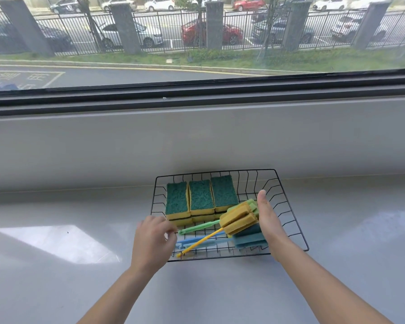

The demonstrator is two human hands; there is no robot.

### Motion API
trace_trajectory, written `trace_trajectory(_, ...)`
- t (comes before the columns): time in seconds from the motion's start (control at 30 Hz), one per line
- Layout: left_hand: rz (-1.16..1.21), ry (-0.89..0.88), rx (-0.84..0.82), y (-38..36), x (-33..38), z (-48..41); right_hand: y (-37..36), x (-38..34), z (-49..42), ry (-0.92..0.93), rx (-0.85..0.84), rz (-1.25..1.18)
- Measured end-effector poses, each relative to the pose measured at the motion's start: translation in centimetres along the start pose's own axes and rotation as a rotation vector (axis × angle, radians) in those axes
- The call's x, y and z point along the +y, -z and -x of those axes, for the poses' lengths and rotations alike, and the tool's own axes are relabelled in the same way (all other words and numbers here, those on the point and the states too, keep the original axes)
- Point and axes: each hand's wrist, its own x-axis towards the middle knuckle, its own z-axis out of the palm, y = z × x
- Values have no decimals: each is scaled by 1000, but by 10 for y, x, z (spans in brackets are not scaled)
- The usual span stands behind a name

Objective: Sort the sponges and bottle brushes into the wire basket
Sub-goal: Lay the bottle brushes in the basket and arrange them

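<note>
Bottle brushes: bundle lies inside the wire basket, front right part. Sponge heads stacked at the right. Green handle, yellow handle and blue handles run left and toward the near rim. Long axis roughly left-right, slightly skewed; yellow tip reaches the front wire.

Sponges: three green-faced pads in a row at back left of the basket, more yellow edges showing under them. Appear settled.

Right hand: flat, fingers straight and together, palm facing left, lying against the right side of the brush heads. Not wrapped round anything.

Left hand: at the basket's left front edge, fingers curled, tips just beside the end of the green handle. Cannot tell whether it pinches the handle or only hovers by it.

Key relation: heads lie nearest the right hand, handle ends nearest the left, so the bundle is bracketed along its length.

Judgement: squaring the brushes parallel to the front rim would take a push from the right palm while the left steers the handle tips. Basket sits on the grey table.
</note>
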Motion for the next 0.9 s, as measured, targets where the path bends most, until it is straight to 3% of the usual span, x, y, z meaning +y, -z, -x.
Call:
trace_trajectory(0.17,-122,-69,-384,-16,24,-16,3,3,0,-20,-37,-17)
trace_trajectory(0.37,-269,-141,-516,-35,47,-28,10,7,-1,-34,-71,-20)
trace_trajectory(0.53,-232,-168,-448,-35,49,-35,11,11,-3,-21,-71,-16)
trace_trajectory(0.63,-265,-282,-361,-32,49,-38,11,10,-2,-19,-95,-14)
trace_trajectory(0.9,-305,-340,-351,-42,45,-35,11,10,-2,-30,-111,-14)
